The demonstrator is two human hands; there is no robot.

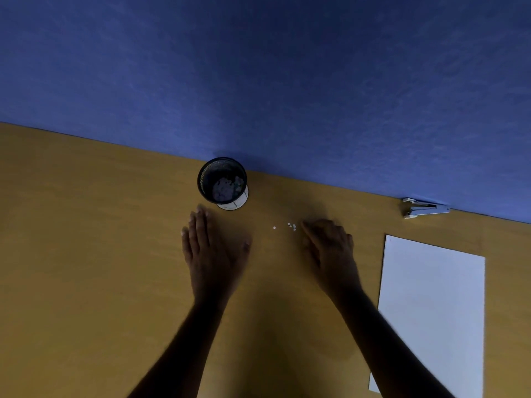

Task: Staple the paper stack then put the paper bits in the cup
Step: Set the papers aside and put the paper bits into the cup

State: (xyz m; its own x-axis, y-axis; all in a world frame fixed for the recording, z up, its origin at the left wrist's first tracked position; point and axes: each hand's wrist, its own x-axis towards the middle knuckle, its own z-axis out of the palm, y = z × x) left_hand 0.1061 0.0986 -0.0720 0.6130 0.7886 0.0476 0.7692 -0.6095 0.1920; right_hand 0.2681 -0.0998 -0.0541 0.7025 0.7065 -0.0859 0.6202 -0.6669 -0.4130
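Note:
A black mesh cup [222,180] stands at the far edge of the wooden desk [86,254], with paper bits lying in its bottom. Several small white paper bits [291,226] lie on the desk between my hands. My left hand [214,251] lies flat, palm down, just below the cup, fingers straight. My right hand [330,248] rests on the desk with its fingertips right beside the bits; it holds nothing I can see. The white paper stack [431,311] lies at the right. A white stapler [425,209] sits against the wall at the far right.
A blue wall [258,67] rises directly behind the desk's far edge. The desk surface is bare wood to the left of the cup and in front of my arms.

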